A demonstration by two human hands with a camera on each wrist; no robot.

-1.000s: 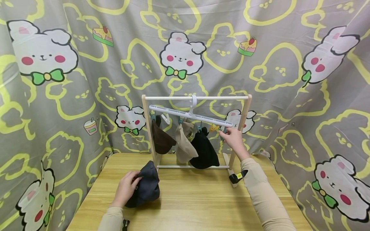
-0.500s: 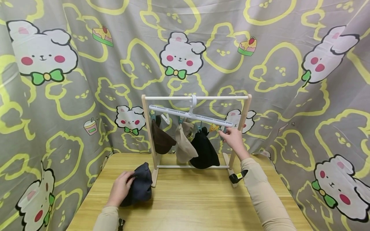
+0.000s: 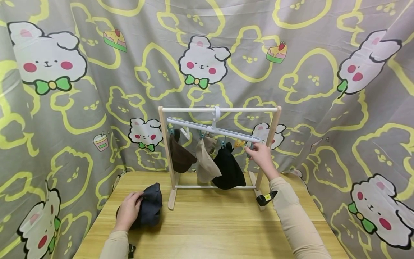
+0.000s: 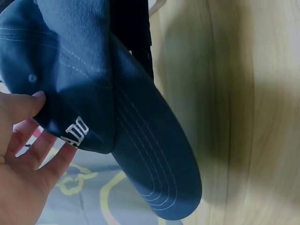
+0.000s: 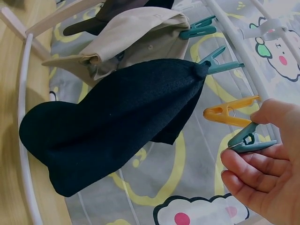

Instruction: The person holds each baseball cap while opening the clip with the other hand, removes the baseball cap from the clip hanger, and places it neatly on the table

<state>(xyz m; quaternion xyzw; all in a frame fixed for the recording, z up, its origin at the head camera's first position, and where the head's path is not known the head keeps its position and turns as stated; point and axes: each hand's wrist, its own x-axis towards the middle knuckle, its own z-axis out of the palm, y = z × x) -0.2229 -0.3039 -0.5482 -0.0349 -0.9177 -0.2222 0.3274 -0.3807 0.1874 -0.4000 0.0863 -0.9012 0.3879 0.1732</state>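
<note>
My left hand (image 3: 128, 211) holds a dark navy baseball cap (image 3: 151, 205) low over the left of the table. In the left wrist view, thumb and fingers pinch the cap's crown near white lettering, and its stitched brim (image 4: 157, 154) points down. My right hand (image 3: 262, 157) is raised at the right end of a pale hanger (image 3: 191, 125). There it pinches a teal clothespin (image 5: 247, 140) between thumb and fingers, with no cap in it. Beside this clothespin is a yellow clothespin (image 5: 229, 112). A black cap (image 5: 117, 117) hangs from another teal clothespin (image 5: 220, 63).
The hanger tilts down rightward from the top bar (image 3: 187, 110) of a wooden rack (image 3: 274, 126). A beige cap (image 3: 207, 167) and a brown cap (image 3: 181, 158) hang left of the black one. A white clip (image 3: 185, 133) hangs between them. Behind stands a patterned curtain (image 3: 249, 21).
My left hand has moved left with the navy cap, away from the rack's left foot, which now shows fully. My right hand has stayed at the clothespin.
</note>
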